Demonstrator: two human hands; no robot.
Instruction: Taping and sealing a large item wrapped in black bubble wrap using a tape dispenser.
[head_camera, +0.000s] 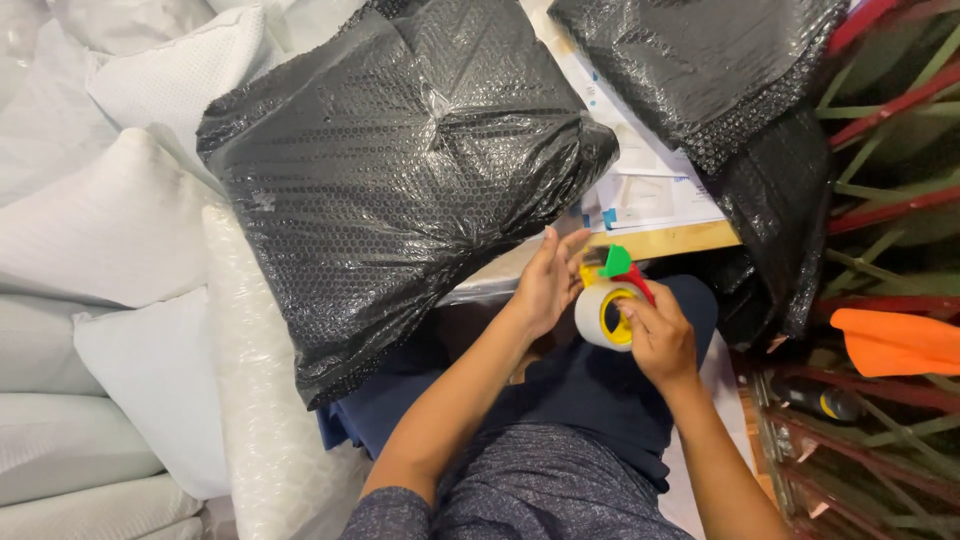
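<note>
While both hands meet just above the person's lap, they share a handheld tape dispenser with a yellow frame, red handle and green guard, carrying a roll of pale clear tape (606, 312). The right hand (657, 338) has its fingers curled shut over the handle and the side of the roll, apparently to steady it. The left hand (548, 282) rests against the roll's far side, its fingers nearly straight and only loosely closed, fingertips near the green guard, as if feeling for the tape end. Just left of the hands, a large bundle wrapped in black bubble wrap (400, 170) lies partly on the wooden surface (680, 240), touching white papers (650, 195). A second black-wrapped bundle (710, 70) sits further back, and white padded packages (110, 230) are stacked at the left.
</note>
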